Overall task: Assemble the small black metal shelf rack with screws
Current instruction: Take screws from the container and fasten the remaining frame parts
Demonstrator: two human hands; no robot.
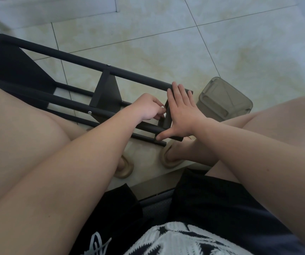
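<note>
**Shelf rack on its side, both hands at the end panel**

Nearest the viewer, a seated person in black shorts leans forward, with tan slippers on the floor below the forearms.

Left hand: fingers curled, tips pinching a small silver screw held against the inner face of the end panel.

Right hand: laid flat on the outer face of the same panel. The four fingers are straight and close together, their tips reaching the upper rail. The thumb is spread wide towards the viewer, its tip resting on the end of a lower tube. The two hands are just beside each other with the panel between them.

The black rack lies on its side on the tiled floor. It runs from the fingers away to the person's left, where its far end passes behind the left knee. A middle panel stands between the rails just beyond the left knuckles.

A translucent plastic container sits on the tiles just past the right hand's little-finger side.
</note>
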